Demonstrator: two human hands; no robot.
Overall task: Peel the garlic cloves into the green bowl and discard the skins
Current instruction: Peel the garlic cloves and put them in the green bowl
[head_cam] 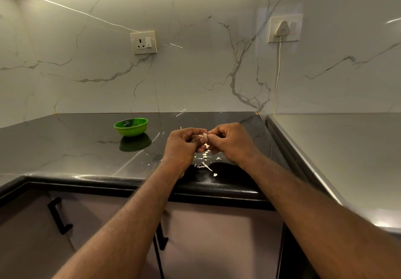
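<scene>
A clove (204, 135) is held above the counter (76, 144), between the two hands, just in front of the counter's near edge. It is pinched by the left hand (183, 146), whose fingers are curled in and whose thumb is laid up against the clove's lower side. The clove's top is gripped by the right hand (232, 142) with thumb and forefinger, the other fingers being folded under. Both hands are thus closed on the clove, and the fingertips of the two hands are brought nearly together around it (only a small pale part of the clove is left showing).

Below the hands, skins (205, 162) are scattered on the dark counter as white flakes and one longer strip, with a few stray specks to the left. The bowl (132, 131) is set upright on the counter, well apart from the hands, to the left and farther back; its green is mirrored in the glossy surface. What lies inside it cannot be made out.

A paler worktop (347, 148) is joined to the counter on the right. The marbled wall (195, 72) behind carries a socket (143, 43) above the bowl, and a second switch plate at the right, into which a white plug (282, 29) is fitted, its cord (277, 72) hanging down to the counter's back corner. Under the counter, cabinet doors with a black handle (58, 215) are seen.
</scene>
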